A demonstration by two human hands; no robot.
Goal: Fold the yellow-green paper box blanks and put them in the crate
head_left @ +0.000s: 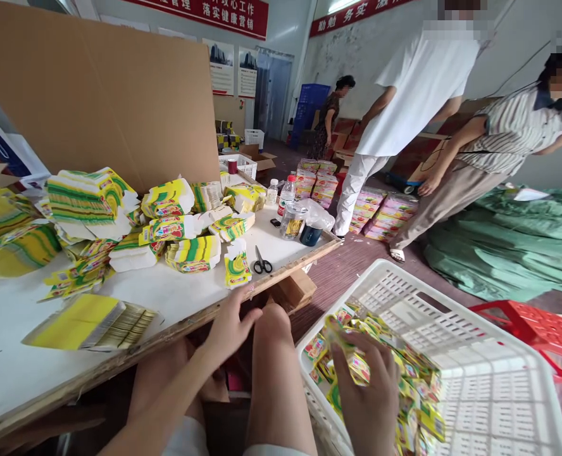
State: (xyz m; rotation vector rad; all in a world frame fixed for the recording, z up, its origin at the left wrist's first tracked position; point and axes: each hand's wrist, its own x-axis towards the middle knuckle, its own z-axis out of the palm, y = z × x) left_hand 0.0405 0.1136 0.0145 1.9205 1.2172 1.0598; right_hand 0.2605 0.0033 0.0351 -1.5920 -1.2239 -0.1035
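Observation:
My left hand [228,326] rests with fingers spread on the front edge of the white table [176,294], holding nothing. My right hand [366,392] reaches down into a white plastic basket [494,399] and is closed on a yellow-green printed packet [352,361] from the heap of such packets [418,405] lying in it. My bare knee [274,323] rises between the two hands. On the table lie stacks of flat yellow-green cartons [91,193], a folded small carton [237,266] and black scissors [262,261].
A big brown cardboard sheet [119,95] leans behind the table. Bottles and a jar [293,215] stand at its far corner. Pink boxes [380,215] are stacked on the floor beside two standing people and a third farther back. A red crate [542,332] and green tarp [513,247] lie right.

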